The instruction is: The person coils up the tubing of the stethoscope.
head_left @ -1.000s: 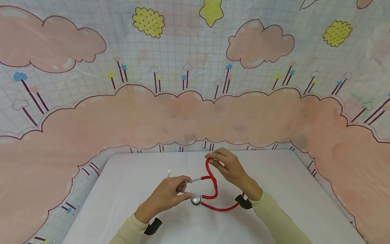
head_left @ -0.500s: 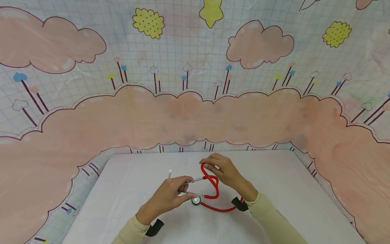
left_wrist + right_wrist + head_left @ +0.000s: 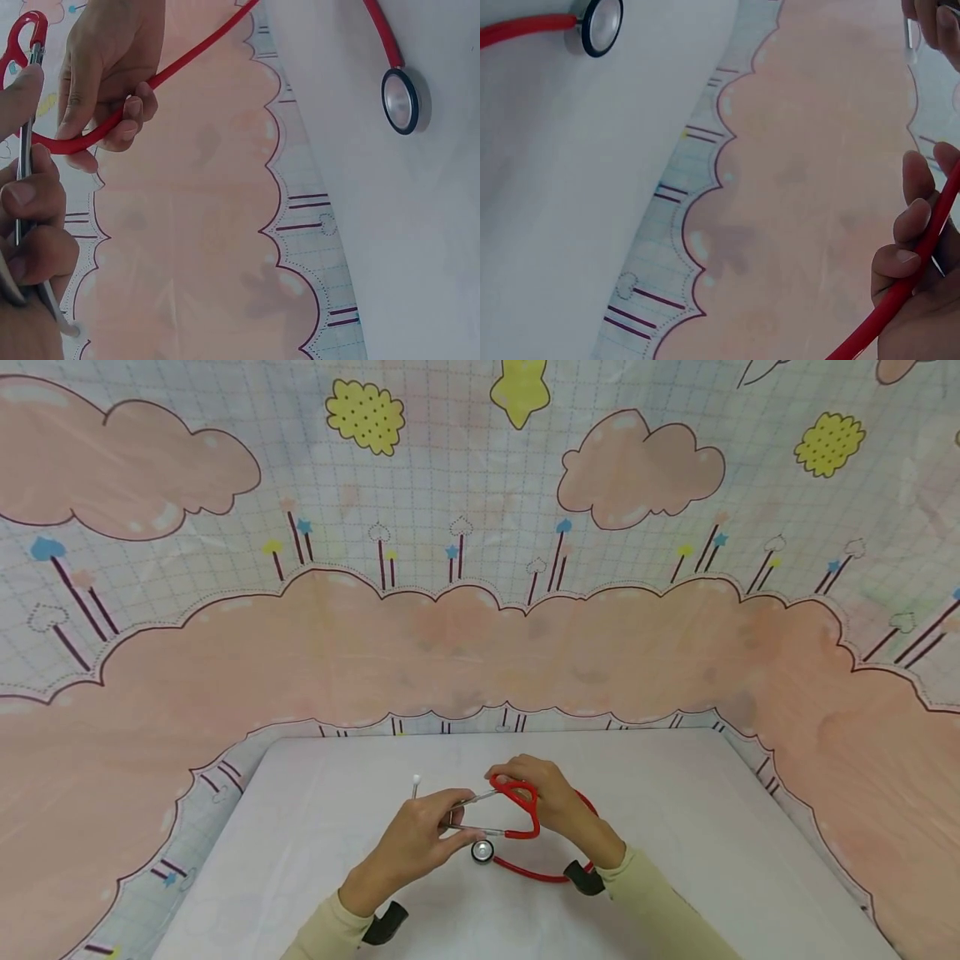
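Observation:
A stethoscope with red tubing (image 3: 522, 834) spans both hands above the table. My left hand (image 3: 408, 837) grips its metal ear tubes (image 3: 25, 176), fingers and thumb curled round them. One pale eartip (image 3: 416, 779) sticks out beyond the back of that hand. My right hand (image 3: 553, 797) holds the red tube just past the fork; in the right wrist view the tube (image 3: 900, 292) runs across its curled fingers. The round chest piece (image 3: 483, 852) lies on the white tabletop, below the left thumb, with the tube looping from it round behind the right wrist. The other eartip is hard to make out.
The white table (image 3: 285, 777) reaches to a patterned cloth backdrop (image 3: 480, 652) with clouds and stars. Black wrist mounts (image 3: 386, 924) sit under both forearms. Bare tabletop shows on either side of the arms.
My right hand has moved down and slightly left, toward the left hand, bending the red tube over near the fork. The left hand and the chest piece have hardly moved.

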Demonstrator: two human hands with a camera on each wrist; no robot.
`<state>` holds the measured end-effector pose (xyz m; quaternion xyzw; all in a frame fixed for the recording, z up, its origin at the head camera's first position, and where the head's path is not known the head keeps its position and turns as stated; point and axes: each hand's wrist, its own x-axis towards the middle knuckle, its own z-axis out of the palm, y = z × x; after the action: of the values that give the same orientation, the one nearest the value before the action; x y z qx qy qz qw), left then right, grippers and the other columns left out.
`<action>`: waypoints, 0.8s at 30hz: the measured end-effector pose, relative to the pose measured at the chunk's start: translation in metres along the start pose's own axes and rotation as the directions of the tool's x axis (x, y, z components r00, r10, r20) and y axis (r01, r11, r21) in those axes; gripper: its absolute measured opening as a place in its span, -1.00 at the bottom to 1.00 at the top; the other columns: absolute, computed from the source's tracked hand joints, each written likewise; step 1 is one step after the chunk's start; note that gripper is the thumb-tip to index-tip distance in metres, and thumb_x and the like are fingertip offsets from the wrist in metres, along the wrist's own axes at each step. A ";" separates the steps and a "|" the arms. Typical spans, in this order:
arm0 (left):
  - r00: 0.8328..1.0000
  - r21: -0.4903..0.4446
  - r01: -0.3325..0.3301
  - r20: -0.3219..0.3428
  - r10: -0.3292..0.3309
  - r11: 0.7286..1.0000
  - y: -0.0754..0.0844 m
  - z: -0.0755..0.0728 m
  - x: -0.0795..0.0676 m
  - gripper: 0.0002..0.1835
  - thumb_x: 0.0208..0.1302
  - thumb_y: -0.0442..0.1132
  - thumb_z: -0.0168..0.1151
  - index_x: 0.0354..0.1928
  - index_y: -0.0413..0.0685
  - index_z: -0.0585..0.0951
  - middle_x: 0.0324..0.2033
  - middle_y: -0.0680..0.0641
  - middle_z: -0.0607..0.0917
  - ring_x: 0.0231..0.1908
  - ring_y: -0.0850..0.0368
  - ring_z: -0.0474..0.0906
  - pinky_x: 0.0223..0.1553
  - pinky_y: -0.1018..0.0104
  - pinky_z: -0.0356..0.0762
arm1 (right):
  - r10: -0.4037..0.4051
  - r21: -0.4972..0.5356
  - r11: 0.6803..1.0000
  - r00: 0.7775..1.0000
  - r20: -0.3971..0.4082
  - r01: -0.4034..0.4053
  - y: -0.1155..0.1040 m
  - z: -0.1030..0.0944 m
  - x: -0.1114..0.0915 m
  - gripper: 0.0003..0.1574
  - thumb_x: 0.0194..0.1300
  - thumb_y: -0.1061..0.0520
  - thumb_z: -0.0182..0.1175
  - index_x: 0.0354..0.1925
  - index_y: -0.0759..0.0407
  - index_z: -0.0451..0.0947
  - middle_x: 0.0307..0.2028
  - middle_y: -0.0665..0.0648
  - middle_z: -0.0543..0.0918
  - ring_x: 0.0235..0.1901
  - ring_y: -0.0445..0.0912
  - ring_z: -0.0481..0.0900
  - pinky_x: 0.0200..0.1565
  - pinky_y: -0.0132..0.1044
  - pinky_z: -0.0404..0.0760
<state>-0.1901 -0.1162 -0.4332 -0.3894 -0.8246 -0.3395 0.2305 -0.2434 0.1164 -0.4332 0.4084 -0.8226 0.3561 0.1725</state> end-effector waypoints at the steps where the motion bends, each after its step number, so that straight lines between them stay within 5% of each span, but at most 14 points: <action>1: 1.000 0.000 0.000 -0.002 0.000 1.000 0.000 0.000 0.000 -0.52 0.00 -0.13 0.53 -0.05 -0.19 0.60 -0.54 0.12 0.51 -0.53 0.38 0.33 -0.48 0.70 0.28 | 0.004 0.014 1.000 1.000 -0.001 -0.004 0.000 0.001 -0.001 -0.62 0.19 0.35 0.32 -0.02 0.10 0.63 -0.22 0.07 0.74 -0.18 -0.05 0.67 -0.09 -0.21 0.70; 12: 0.991 -0.024 0.074 -0.109 -0.076 0.997 -0.004 0.006 0.001 -0.54 -0.02 -0.22 0.55 -0.07 -0.20 0.61 -0.53 0.08 0.52 -0.59 0.25 0.39 -0.52 0.65 0.32 | 0.203 0.074 0.976 0.979 0.021 -0.204 -0.002 0.016 -0.009 -0.85 0.37 0.17 0.20 -0.27 0.17 0.70 -0.43 0.06 0.75 -0.39 -0.14 0.62 -0.30 -0.39 0.60; 17: 0.977 -0.034 0.107 -0.184 -0.112 0.994 -0.009 0.006 0.002 -0.54 -0.06 -0.27 0.56 -0.08 -0.21 0.61 -0.53 0.07 0.51 -0.57 0.30 0.35 -0.54 0.58 0.36 | 0.311 0.133 0.938 0.946 0.089 -0.320 -0.003 0.018 -0.015 -0.76 0.43 0.12 0.14 -0.06 0.14 0.69 -0.42 0.07 0.73 -0.46 -0.27 0.45 -0.43 -0.46 0.47; 24: 0.946 -0.040 0.125 -0.296 -0.132 0.991 -0.015 0.000 0.003 -0.52 -0.07 -0.33 0.56 -0.06 -0.27 0.60 -0.54 0.08 0.52 -0.58 0.37 0.29 -0.57 0.58 0.30 | 0.344 0.103 0.924 0.918 0.198 -0.368 -0.001 0.020 -0.025 -0.72 0.50 0.06 0.05 0.03 0.09 0.60 -0.46 0.06 0.64 -0.45 -0.27 0.40 -0.42 -0.44 0.43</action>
<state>-0.2036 -0.1217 -0.4370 -0.2817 -0.8005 -0.4170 0.3254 -0.2279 0.1150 -0.4608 0.2923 -0.8686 0.4000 0.0026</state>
